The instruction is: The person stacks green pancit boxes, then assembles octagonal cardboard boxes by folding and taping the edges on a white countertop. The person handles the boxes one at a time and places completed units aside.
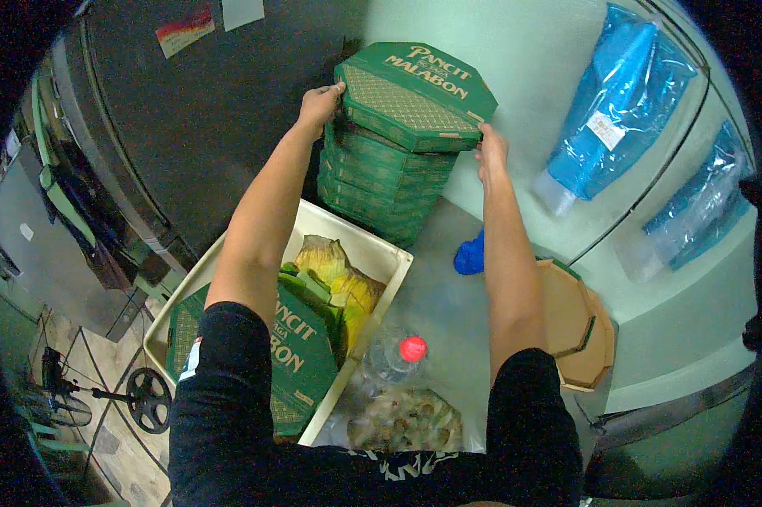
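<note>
Both my arms reach forward to a tall stack of green octagonal cardboard boxes (pixel 381 182). The top box (pixel 419 95) has a lid with pale lettering and a woven-pattern panel. My left hand (pixel 319 108) grips its left corner, thumb on top. At its right corner, my right hand (pixel 492 154) is closed on the edge, some fingers hidden below. The top box sits at a slight angle over the stack; whether it touches the box below I cannot tell.
Left of centre, a cream plastic crate (pixel 399 269) holds another green octagonal box (pixel 300 372) and yellow-green leaves (pixel 347 283). A clear container with a red cap (pixel 413 349), a clear food bag (pixel 406 418), a blue object (pixel 469 253) and brown cardboard octagons (pixel 567 313) lie nearby. Blue plastic-wrapped packs (pixel 613 93) line the right.
</note>
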A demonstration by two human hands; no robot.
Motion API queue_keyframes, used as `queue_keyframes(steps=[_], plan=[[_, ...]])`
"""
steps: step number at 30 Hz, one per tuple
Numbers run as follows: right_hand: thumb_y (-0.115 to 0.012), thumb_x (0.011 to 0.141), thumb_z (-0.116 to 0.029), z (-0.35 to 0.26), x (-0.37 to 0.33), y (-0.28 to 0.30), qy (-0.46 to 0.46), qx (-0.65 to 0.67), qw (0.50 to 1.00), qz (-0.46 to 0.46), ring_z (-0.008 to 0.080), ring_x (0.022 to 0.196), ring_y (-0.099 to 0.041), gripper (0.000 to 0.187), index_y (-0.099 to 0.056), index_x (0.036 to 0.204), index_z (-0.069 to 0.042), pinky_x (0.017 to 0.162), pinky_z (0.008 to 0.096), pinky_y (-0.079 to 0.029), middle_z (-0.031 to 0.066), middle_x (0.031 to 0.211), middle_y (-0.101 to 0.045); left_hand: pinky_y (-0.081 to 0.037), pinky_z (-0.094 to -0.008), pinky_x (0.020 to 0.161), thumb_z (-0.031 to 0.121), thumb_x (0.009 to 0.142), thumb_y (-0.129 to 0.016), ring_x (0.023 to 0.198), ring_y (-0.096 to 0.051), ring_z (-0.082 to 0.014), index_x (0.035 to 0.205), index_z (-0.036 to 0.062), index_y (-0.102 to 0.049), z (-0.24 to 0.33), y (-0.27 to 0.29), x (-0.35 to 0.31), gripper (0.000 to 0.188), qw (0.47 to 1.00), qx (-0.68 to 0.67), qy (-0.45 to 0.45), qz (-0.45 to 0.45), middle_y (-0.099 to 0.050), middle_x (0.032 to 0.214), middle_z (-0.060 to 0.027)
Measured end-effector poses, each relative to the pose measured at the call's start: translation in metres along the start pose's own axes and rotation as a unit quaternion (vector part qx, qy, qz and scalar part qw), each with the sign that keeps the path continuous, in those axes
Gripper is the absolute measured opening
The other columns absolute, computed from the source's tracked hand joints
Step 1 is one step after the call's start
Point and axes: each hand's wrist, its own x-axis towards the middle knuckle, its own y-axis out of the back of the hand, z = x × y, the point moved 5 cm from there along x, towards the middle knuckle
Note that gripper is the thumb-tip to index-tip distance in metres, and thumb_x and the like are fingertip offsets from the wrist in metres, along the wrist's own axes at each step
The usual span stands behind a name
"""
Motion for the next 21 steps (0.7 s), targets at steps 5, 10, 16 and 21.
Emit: queue_keyframes(steps=[5,10,16,21], plan=[[-0.064,0.080,-0.032,0.028,0.016,-0.011,-0.009,-0.014,1.000,0.013,0.0149,0.071,-0.050,0.031,-0.066,0.096,-0.005,0.061,0.0321,-0.036,0.0027,0.079,-0.057,-0.041,-0.0302,0.055,0.032,0.079,-0.075,0.059,-0.052,-0.0151,0.075,0.0008,-0.067,-0.014,0.010,0.012,0.032,0.998,0.037,0.002,0.042,-0.062,0.071,-0.0052],[-0.065,0.080,-0.028,0.030,0.022,-0.015,-0.017,-0.009,1.000,-0.007,0.0134,0.068,-0.051,0.026,-0.066,0.092,-0.005,0.061,0.0300,-0.036,0.0027,0.080,-0.059,-0.043,-0.0290,0.052,0.034,0.075,-0.078,0.054,-0.054,-0.0157,0.069,0.0006,-0.065,-0.019,0.017,0.011,0.037,0.995,0.082,0.030,0.042,-0.062,0.067,-0.0056],[-0.063,0.082,-0.027,0.035,0.038,-0.007,0.002,-0.046,0.999,0.004,0.0131,0.068,-0.051,0.024,-0.066,0.091,-0.005,0.059,0.0286,-0.037,0.0037,0.080,-0.059,-0.050,-0.0288,0.060,0.050,0.070,-0.079,0.063,-0.061,-0.0160,0.077,0.0000,-0.069,-0.017,0.023,0.009,0.051,0.991,0.124,0.034,0.039,-0.066,0.076,-0.0064],[-0.061,0.082,-0.028,0.047,0.052,-0.016,0.061,-0.134,0.989,0.004,0.0153,0.071,-0.053,0.026,-0.065,0.089,-0.004,0.061,0.0309,-0.038,0.0051,0.080,-0.059,-0.047,-0.0277,0.057,0.052,0.070,-0.079,0.057,-0.056,-0.0143,0.071,0.0006,-0.068,-0.025,0.023,0.014,0.052,0.983,0.174,0.027,0.056,-0.064,0.069,-0.0064]])
